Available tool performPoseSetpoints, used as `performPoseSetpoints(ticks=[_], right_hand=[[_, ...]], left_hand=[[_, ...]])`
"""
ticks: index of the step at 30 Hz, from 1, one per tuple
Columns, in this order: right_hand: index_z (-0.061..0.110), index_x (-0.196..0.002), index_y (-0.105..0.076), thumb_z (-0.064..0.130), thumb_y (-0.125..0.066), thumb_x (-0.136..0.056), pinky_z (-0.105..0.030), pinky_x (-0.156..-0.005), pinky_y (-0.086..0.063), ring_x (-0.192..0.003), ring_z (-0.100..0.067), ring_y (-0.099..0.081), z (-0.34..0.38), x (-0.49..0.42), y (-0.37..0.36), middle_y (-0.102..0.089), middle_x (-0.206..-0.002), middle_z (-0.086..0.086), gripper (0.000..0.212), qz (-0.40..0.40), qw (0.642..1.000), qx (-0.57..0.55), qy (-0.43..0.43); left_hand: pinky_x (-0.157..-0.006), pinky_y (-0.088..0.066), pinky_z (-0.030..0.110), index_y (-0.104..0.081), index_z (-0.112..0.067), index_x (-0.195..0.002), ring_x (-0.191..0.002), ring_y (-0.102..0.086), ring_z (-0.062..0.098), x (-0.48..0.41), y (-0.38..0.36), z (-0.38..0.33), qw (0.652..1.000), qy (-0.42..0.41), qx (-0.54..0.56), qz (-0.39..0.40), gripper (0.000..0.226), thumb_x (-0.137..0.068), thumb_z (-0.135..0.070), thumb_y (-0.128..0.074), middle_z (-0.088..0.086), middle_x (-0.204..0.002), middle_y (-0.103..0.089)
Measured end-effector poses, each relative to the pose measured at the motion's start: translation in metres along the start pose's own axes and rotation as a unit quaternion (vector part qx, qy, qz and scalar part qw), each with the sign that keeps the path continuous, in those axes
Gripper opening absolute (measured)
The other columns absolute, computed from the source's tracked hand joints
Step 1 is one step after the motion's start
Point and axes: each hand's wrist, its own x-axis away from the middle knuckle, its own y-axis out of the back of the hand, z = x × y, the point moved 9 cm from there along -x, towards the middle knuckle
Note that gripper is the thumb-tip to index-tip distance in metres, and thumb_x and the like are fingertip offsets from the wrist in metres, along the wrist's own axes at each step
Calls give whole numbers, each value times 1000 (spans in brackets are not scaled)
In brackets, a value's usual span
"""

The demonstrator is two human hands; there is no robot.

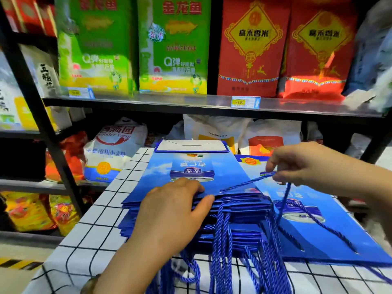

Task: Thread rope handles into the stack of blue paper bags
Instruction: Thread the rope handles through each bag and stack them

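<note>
left hand (176,209) pinches top blue paper bag (157,175) at rim | right hand (307,166) pinches blue rope handle (246,183) near its end | rope limp, light; bag thin, likely creases, so grip at rim

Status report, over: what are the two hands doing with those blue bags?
Left hand pinches top blue paper bag on the stack. Right hand pinches blue rope handle running to that bag's edge. Nothing blocking the work.

A single camera, worn on the person's head, looks forward and down, close over the stack of bags (157,172) on the checked table (99,219); shelves (148,102) stand near, at twelve o'clock.
</note>
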Motion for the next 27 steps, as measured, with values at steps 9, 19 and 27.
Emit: performPoseSetpoints(ticks=[9, 19, 27], right_hand=[[11, -81, -61, 1, -54, -84, -16, -32, -32, -33, -8, -40, 35, -19, 16, -52, -53, -2, 13, -63, 902, -426, 33], [10, -81, -57, 3, -55, -86, -16, -36, -39, -36, -8, -49, 72, -58, -9, -53, -46, 3, 9, -20, 849, -528, 25], [10, -82, -58, 5, -56, -87, -15, -37, -42, -38, -7, -51, 64, -61, -13, -56, -52, 2, 8, -14, 852, -523, 8]], left_hand=[[-70, -39, 26, -51, -28, -75, -78, -52, 5, -12, 14, -12, 982, -24, 181, -48, 18, -83, -44, -52, -13, -79, -57], [-54, -32, 27, -65, -26, -66, -50, -38, 9, -33, 7, -32, 930, 4, 365, -40, 20, -79, -41, -66, -7, -47, -44], [-60, -48, 37, -65, -9, -63, -52, -51, 17, -45, 4, -12, 939, 61, 336, -45, 34, -80, -38, -63, 1, -51, -59]])
